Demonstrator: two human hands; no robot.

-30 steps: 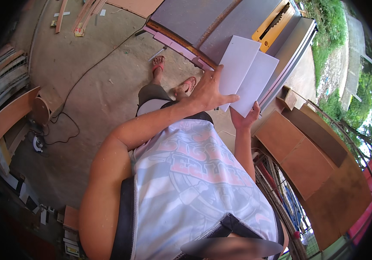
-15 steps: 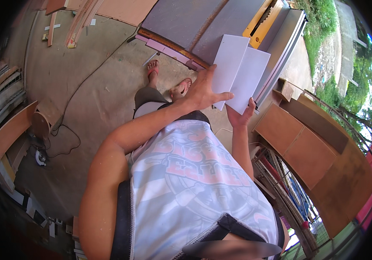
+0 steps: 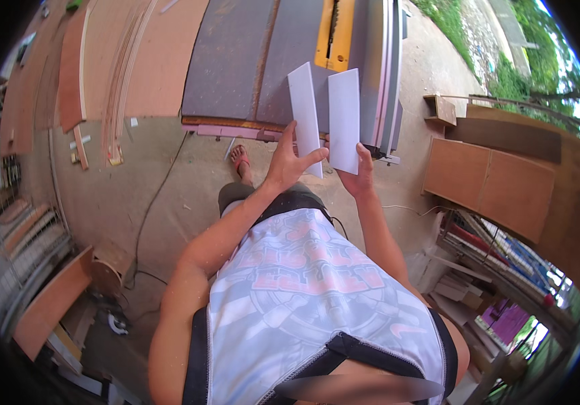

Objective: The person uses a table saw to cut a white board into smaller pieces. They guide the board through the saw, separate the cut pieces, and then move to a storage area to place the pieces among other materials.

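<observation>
My left hand (image 3: 291,160) is closed on a white rectangular board (image 3: 305,118), thumb on its near face and fingers at its left edge. A second white board (image 3: 344,121) is gripped at its lower end by my right hand (image 3: 357,172), with the thumb at the right edge and the other fingers mostly hidden behind. Both boards are held upright side by side, with a gap between them. They are in front of the near edge of a table saw (image 3: 229,74), whose yellow blade insert (image 3: 334,40) shows just beyond them.
Brown wood sheets (image 3: 492,175) and a small wooden box (image 3: 441,110) stand on the right. Long wood strips (image 3: 128,81) lie at the far left. A cable (image 3: 151,209) runs over the floor to a circular saw (image 3: 116,324) at lower left.
The two boards, overlapping before, are now apart, one in each hand. My view has turned so the table saw appears further left and straighter.
</observation>
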